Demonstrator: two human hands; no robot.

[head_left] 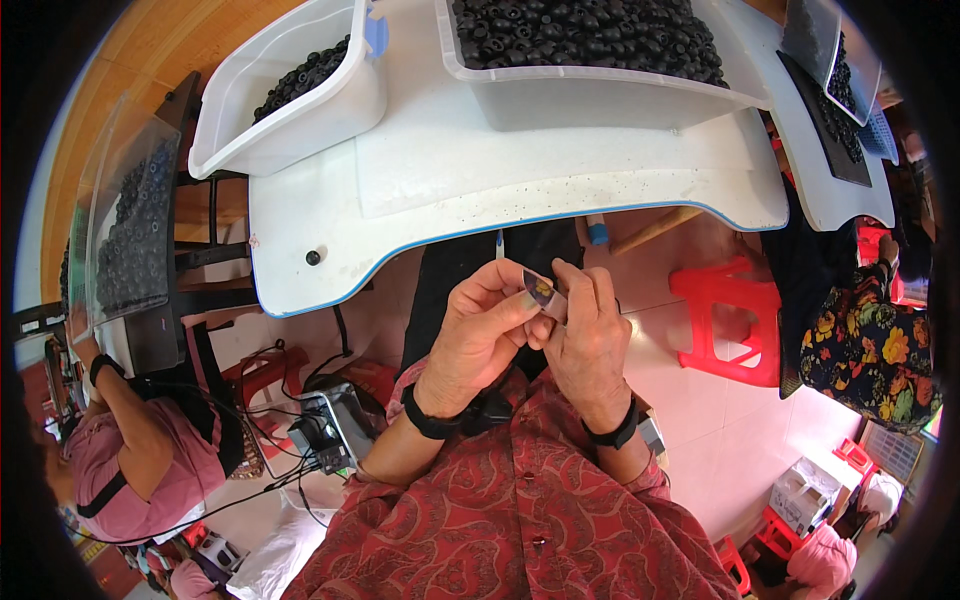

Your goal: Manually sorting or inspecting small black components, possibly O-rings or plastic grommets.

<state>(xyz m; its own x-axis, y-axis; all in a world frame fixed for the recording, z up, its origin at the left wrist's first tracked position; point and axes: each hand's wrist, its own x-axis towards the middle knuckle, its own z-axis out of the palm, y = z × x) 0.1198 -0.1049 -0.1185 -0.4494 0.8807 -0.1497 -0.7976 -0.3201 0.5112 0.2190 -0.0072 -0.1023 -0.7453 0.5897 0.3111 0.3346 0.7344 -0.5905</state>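
My left hand point(477, 333) and my right hand point(588, 350) meet in front of my chest, just off the table's near edge. Both are closed, with fingers pinching a small shiny flat piece point(540, 288) between them. It is dark with yellowish spots and has a pale, glossy lower part; its kind is too small to tell. The left thumb lies against one side of it, while the right fingers grip the other. Some fingertips are hidden behind the hands.
A white table point(440, 200) with a blue edge curves ahead. On it stand a large clear bin point(610, 100) and a smaller white bin point(340, 120), both holding small black rounded parts. One black part point(313, 257) lies near the left corner. People sit at both sides; a red stool point(735, 320) stands right.
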